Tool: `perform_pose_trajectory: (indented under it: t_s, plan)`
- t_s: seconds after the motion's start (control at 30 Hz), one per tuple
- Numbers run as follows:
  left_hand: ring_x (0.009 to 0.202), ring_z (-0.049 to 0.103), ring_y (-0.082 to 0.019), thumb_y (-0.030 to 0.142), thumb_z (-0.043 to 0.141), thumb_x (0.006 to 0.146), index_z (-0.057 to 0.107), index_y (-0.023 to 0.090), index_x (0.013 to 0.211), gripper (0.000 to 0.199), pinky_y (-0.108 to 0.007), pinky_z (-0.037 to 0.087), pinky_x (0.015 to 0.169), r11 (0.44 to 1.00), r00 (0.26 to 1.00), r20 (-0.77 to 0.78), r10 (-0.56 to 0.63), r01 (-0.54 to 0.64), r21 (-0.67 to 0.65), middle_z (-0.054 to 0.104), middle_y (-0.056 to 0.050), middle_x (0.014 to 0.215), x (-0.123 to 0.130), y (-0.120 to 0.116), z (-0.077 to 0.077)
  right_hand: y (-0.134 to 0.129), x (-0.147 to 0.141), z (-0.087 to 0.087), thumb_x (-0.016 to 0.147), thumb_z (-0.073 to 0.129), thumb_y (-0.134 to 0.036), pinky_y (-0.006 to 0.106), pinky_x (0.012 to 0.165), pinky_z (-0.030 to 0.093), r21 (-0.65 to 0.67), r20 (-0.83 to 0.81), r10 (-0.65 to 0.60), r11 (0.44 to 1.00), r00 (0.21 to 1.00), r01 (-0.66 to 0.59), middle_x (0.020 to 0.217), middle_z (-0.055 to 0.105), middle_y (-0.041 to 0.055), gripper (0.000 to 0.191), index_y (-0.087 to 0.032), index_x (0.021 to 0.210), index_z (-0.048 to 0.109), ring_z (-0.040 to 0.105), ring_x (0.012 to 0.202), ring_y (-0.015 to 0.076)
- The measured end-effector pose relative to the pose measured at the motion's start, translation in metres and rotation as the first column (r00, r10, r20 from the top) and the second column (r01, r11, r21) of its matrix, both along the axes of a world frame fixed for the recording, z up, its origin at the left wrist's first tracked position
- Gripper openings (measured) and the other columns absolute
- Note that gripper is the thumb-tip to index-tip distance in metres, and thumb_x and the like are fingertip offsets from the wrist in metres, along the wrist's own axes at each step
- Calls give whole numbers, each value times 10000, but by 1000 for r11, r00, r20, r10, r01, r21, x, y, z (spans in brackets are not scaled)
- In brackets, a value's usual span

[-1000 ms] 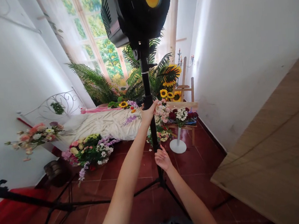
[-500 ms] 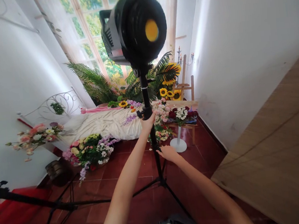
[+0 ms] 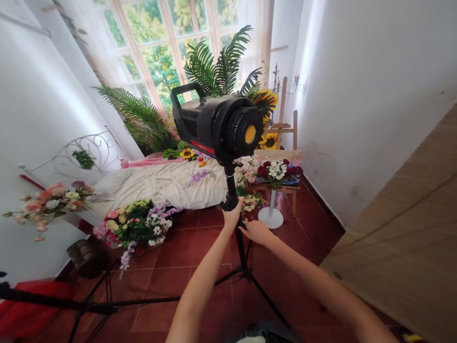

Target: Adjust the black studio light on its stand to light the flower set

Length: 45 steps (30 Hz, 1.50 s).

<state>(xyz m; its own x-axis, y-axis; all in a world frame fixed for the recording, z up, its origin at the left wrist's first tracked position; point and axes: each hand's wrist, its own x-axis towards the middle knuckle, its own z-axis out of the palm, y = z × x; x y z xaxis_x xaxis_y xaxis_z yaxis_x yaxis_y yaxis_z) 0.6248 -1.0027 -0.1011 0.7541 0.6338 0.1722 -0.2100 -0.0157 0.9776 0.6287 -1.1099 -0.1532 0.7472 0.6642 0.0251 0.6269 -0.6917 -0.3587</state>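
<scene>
A black studio light (image 3: 219,121) with a carry handle and a round yellow front tops a black light stand (image 3: 242,253) on the tiled floor. My left hand (image 3: 233,214) is wrapped round the stand's upper tube, just under a collar with a knob. Slightly lower, my right hand (image 3: 256,230) is closed at the lower collar of the same stand; its fingertips are partly hidden, and a knob there cannot be made out clearly. The two hands are close together, and the stand is upright with its legs spread.
Behind the stand is a bed with a cream cover (image 3: 165,188). A flower arrangement (image 3: 137,226) sits at its front, and a white-based flower stand (image 3: 271,218) is at the right. Another black stand (image 3: 42,300) slants across the left. A wooden panel (image 3: 419,218) leans at the right.
The studio light has come down as the stand's upper tube slid into the lower one. My left hand moved down with it, close to my right hand, which stays at the lower collar.
</scene>
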Motion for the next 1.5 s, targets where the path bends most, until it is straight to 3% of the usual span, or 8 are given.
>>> perform_pose_trajectory:
  t_s: [0.27,0.5,0.63,0.77,0.93,1.1,1.27,1.5]
  plan:
    - [632,580,-133,421,706,609,626,149,704,299,-274,490,657,998,1000,-25,-15,16,59,621,-30,673,-2,7,-6,3,2,4,885,377,-496,367,790,443,-39,-15,10,999,1000,-10,839,675,191,454,-136,820,645,629,844,288]
    - [632,589,-153,415,756,535,627,139,668,333,-266,478,591,997,988,-131,-79,78,-18,612,-25,602,-9,11,-12,2,1,10,879,361,-537,382,800,435,-36,-34,34,999,999,-36,845,670,194,490,-138,804,636,628,849,299]
    - [638,592,-151,409,761,525,626,140,661,330,-262,472,593,997,992,-112,-60,55,-50,616,-24,601,-8,9,-14,1,-4,18,887,334,-542,410,811,424,-55,-56,45,997,997,-48,894,657,217,523,-115,897,635,623,879,324]
    - [647,594,-147,373,785,486,621,135,629,322,-262,477,634,996,995,-90,-33,26,-81,619,-25,605,-6,8,-15,-1,-10,23,892,211,-593,396,810,432,-70,-65,41,997,997,-45,938,651,196,627,-118,1000,605,619,913,300]
    - [659,589,-153,305,797,460,619,132,587,279,-279,474,681,992,996,-84,6,-17,-125,619,-35,593,-4,7,-18,-3,-16,24,922,43,-528,338,802,439,-142,-25,34,989,999,-37,951,659,148,675,-148,999,596,624,914,234]
    - [623,580,-133,330,761,523,639,124,644,268,-259,464,641,997,999,-37,-5,2,-77,632,-37,637,-2,9,-27,-2,-19,18,947,55,-453,308,695,461,-113,64,20,994,998,-12,864,670,145,652,-147,933,630,645,798,218]
    - [629,583,-132,349,756,522,644,117,676,300,-256,465,639,997,1000,-8,-3,2,-76,630,-41,640,-1,10,-35,0,-18,2,953,26,-397,267,654,460,-12,-8,-4,1000,1000,3,614,641,119,731,-145,668,650,632,638,166]
    - [507,502,-95,379,754,525,617,129,635,305,-227,420,531,998,999,20,-37,38,-40,556,3,542,-2,10,-39,2,-17,-18,951,25,-414,242,660,450,140,-120,-35,989,992,52,494,591,86,748,-164,574,620,614,589,148]
